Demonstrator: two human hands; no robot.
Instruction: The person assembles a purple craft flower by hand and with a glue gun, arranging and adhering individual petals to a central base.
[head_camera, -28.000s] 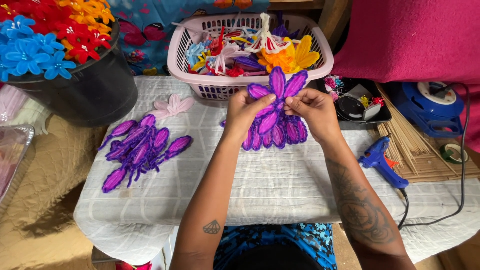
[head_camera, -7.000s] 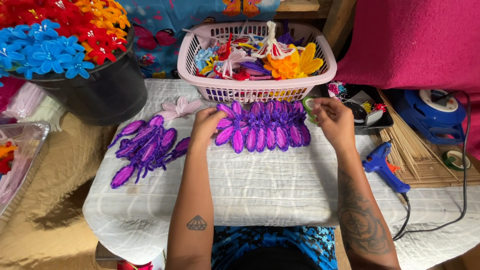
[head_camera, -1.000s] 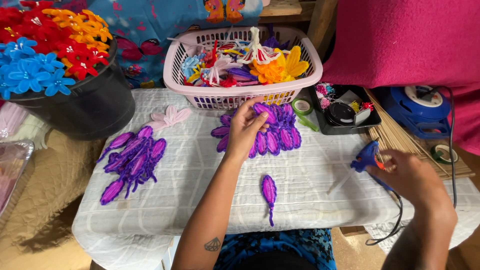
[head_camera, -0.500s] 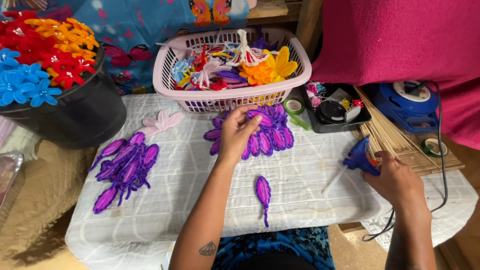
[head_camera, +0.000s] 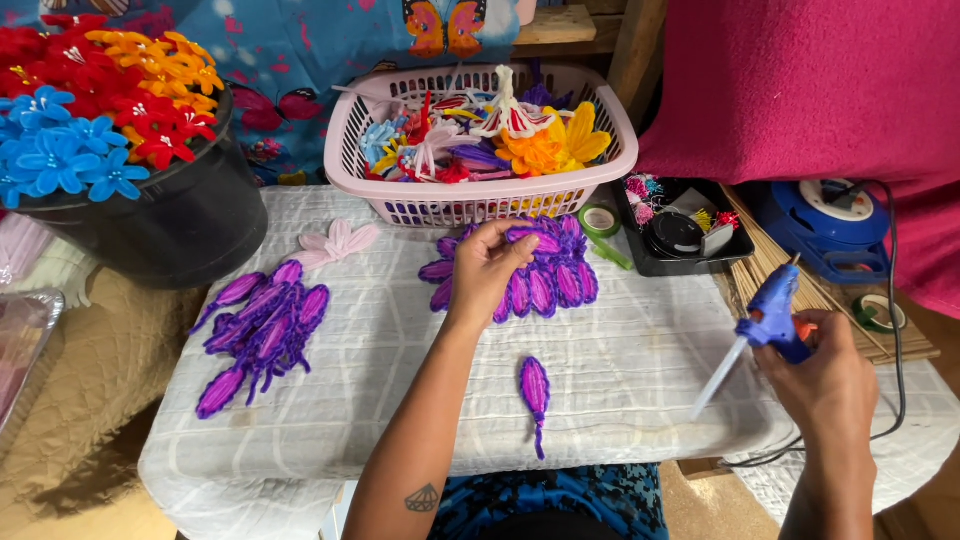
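Two hands: both working over the table (head_camera: 640, 370).
Left hand (head_camera: 487, 268): pinching a petal from the purple petal row (head_camera: 556, 275) before the basket (head_camera: 470, 205).
Right hand (head_camera: 825, 372): gripping the glue gun (head_camera: 765, 320) at the table's right edge.
Single petal (head_camera: 535, 388): lying apart, nearer the person.
Petal pile (head_camera: 262, 330): lying left.

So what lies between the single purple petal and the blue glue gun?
Only bare white quilted tablecloth lies between the single purple petal and blue glue gun, in the head view.
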